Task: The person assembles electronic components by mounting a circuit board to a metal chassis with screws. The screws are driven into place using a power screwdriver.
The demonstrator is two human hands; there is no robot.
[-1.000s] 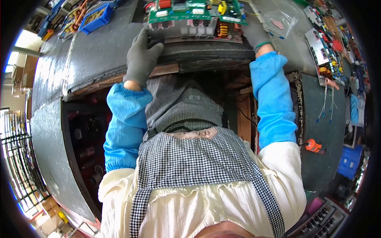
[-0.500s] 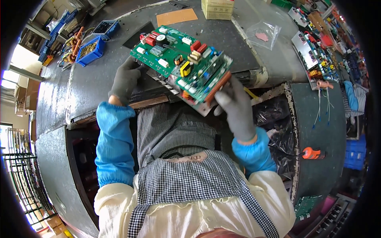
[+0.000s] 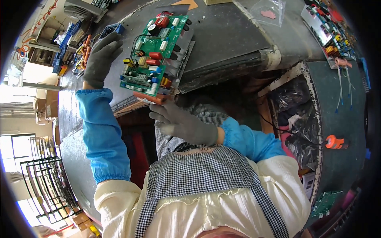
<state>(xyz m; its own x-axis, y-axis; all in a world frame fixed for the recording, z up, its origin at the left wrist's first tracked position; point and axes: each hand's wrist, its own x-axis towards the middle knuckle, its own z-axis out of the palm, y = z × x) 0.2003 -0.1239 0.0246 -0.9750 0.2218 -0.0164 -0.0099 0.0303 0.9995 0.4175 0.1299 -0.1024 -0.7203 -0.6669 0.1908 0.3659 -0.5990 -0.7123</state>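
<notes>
A green circuit board assembly (image 3: pixel 166 49) with red, white, yellow and blue parts sits at the near edge of the dark bench. Silver metal shows along its right side, and a copper-coloured coil (image 3: pixel 150 98) at its near end. My left hand (image 3: pixel 102 59), in a grey glove, is raised left of the board and apart from it, fingers stretched out and holding nothing. Just below the coil is my right hand (image 3: pixel 184 123), also gloved in grey. Its fingers are extended and apart with nothing in them; whether a fingertip touches the coil end, I cannot tell.
A blue bin (image 3: pixel 112 29) of small parts stands behind my left hand. More populated boards (image 3: pixel 323 31) lie at the far right, and a clear plastic bag (image 3: pixel 268 12) at the back. An orange-handled tool (image 3: pixel 336 142) rests on the right-hand surface beside an opening holding black plastic (image 3: pixel 295 93).
The board assembly has turned and moved left, and both hands have let go of it. My left hand has moved up and left; my right hand has swung left, below the board's near end.
</notes>
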